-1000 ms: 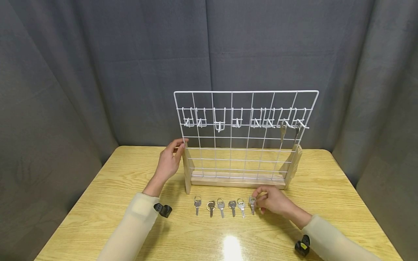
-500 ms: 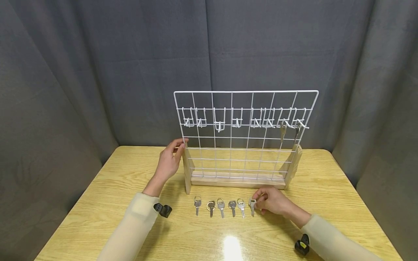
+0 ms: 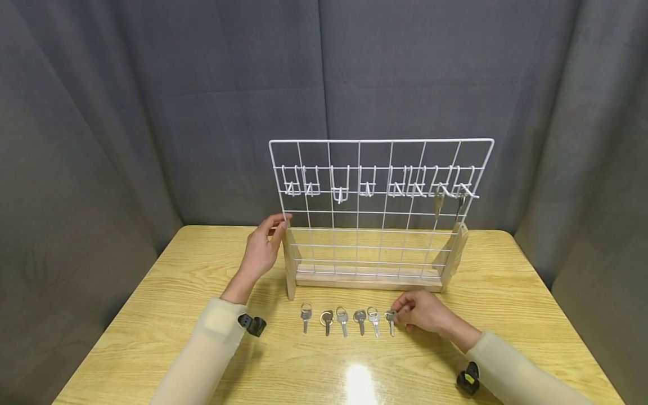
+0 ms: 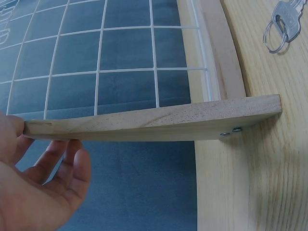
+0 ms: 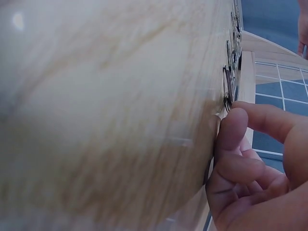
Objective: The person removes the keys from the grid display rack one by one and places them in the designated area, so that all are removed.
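My left hand [image 3: 261,247] grips the top of the left wooden upright [image 3: 290,264] of a white wire rack [image 3: 358,212]. In the left wrist view, the fingers [image 4: 79,173] lie against the upright's side. At the right end of a row of keys, my right hand [image 3: 421,311] pinches a silver key [image 3: 391,317] by its head, the blade pointing toward me. Thumb and index finger [image 5: 236,125] meet at the key in the right wrist view; its ring is mostly hidden. Several other keys with rings lie to its left, among them a silver key [image 3: 373,321] and a darker key [image 3: 327,323].
White wire hooks [image 3: 367,188] line the rack's upper part. Two keys hang on the rightmost hooks, one being a brassy key [image 3: 438,205]. A wooden base bar [image 3: 369,279] runs behind the key row on the wooden table [image 3: 202,264]. Grey curtains [image 3: 228,112] surround the table.
The key at my right fingertips has turned slightly, its head now looking darker. My right hand has barely shifted, and my left hand keeps its place on the upright.
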`<control>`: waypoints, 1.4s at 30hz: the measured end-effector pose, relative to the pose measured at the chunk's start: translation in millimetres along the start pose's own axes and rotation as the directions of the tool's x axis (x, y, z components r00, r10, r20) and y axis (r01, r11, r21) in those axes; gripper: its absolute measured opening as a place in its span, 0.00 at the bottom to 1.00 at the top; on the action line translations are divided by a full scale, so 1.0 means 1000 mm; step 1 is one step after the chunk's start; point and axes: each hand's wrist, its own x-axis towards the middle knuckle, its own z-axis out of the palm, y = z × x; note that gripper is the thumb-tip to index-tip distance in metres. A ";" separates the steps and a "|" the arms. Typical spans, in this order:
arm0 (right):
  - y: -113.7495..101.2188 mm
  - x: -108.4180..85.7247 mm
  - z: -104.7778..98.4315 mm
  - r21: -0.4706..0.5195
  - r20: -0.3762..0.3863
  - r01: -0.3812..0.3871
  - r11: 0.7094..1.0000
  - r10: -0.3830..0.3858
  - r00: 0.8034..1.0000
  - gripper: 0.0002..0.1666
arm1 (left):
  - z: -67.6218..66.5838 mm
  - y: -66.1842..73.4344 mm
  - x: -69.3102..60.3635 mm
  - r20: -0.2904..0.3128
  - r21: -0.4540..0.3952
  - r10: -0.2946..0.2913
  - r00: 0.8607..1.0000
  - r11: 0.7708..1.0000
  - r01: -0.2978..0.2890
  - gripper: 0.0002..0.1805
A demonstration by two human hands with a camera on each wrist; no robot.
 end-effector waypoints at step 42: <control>-0.033 -0.008 -0.027 -0.042 -0.147 0.046 0.998 -0.052 0.988 0.14 | 0.000 -0.001 -0.001 -0.006 0.000 -0.012 1.000 1.000 0.012 0.20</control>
